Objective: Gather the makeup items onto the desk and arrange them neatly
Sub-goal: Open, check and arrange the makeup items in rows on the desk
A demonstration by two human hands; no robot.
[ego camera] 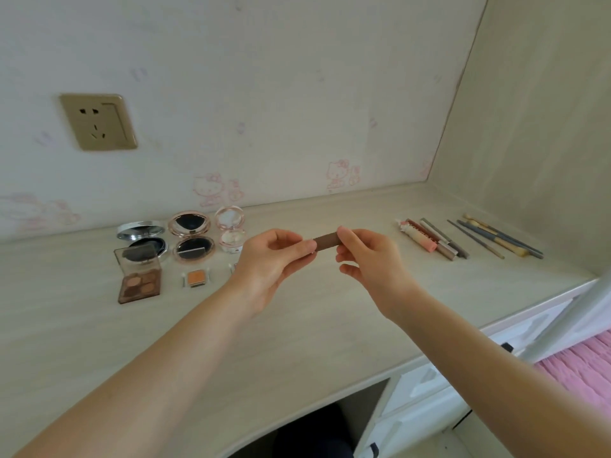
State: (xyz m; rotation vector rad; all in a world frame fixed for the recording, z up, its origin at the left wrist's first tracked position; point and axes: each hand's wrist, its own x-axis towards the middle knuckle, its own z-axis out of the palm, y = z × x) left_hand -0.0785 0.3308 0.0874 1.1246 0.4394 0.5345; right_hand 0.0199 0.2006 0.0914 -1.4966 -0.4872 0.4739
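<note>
Pinching a brown lipstick tube (325, 242) between both hands, left hand (271, 259) and right hand (367, 259) hold it above the worktop (297, 325); fingers (344, 234) grasp each end, likely seating its cap before placement between compacts (191, 239) and brushes (496, 238).

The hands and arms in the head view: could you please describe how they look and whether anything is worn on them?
Both arms are bare up to the frame edge, with no sleeves showing. The left hand and the right hand wear no gloves, and no rings, watch or bracelet show on fingers or wrists. The visible fingernails look short and unpainted.
</note>
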